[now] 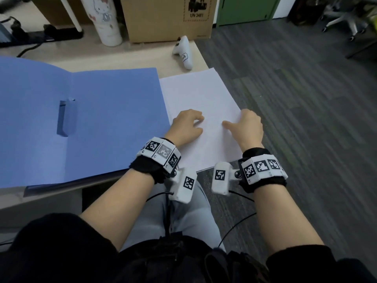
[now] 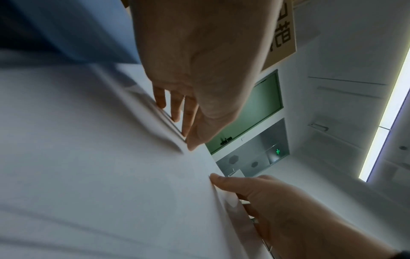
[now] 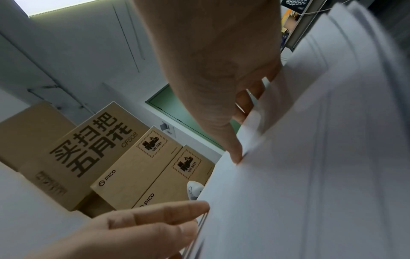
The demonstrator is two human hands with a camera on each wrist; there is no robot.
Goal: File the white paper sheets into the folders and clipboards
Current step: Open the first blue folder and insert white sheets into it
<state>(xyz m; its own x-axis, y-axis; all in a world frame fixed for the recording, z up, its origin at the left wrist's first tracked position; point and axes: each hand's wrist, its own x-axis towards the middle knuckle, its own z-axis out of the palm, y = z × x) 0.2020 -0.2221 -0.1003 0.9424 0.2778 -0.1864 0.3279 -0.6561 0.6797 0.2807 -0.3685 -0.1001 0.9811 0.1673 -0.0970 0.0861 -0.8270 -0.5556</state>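
A stack of white paper sheets (image 1: 195,92) lies on the desk right of an open blue folder (image 1: 112,119), its near right corner hanging over the desk edge. My left hand (image 1: 201,123) rests on top of the stack near its left side, fingertips and thumb pressing the top sheet (image 2: 111,175). My right hand (image 1: 234,119) is at the stack's right edge, thumb on top and fingers curled under several sheets (image 3: 310,140), pinching them. The sheet edges look fanned in both wrist views. A blue clip bar (image 1: 65,117) sits inside the folder's left half.
A white controller (image 1: 183,52) lies on the desk (image 1: 126,56) behind the paper. A white tumbler (image 1: 106,19) and cardboard boxes (image 1: 167,17) stand along the back. Grey carpet (image 1: 295,99) is to the right, with an office chair (image 1: 344,19) far off.
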